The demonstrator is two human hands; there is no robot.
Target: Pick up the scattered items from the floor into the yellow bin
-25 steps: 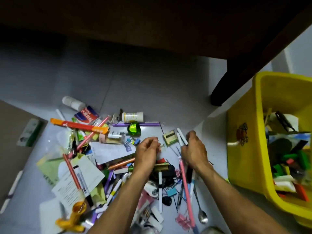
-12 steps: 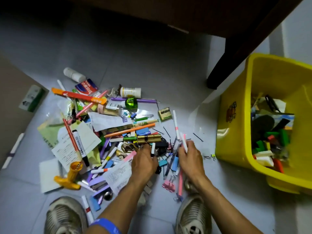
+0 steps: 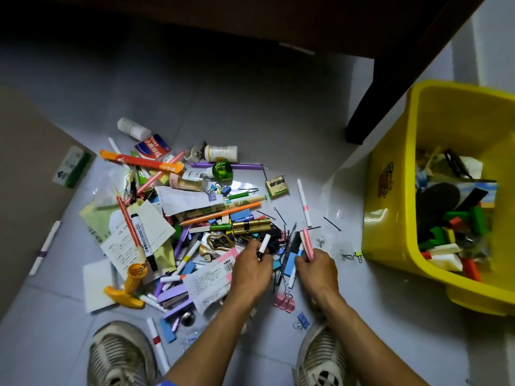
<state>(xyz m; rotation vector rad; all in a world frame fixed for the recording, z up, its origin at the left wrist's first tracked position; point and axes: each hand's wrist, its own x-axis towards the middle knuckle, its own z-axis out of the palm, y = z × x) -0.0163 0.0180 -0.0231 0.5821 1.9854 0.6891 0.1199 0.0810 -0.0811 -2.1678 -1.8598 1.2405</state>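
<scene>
Left grip [image 3: 252,270]: curled round a white marker [image 3: 263,245].
Right grip [image 3: 316,270]: curled round pink pens [image 3: 306,242].
Yellow bin [image 3: 390,224]: well right of the right grip.

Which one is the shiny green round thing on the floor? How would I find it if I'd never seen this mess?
Start at the yellow bin on the right, then look left across the floor to the far edge of the pile. There a white pill bottle lies on its side above a long purple stick. The green ball-shaped thing rests on that stick: it alone is see-through, glossy and bright green.
</scene>
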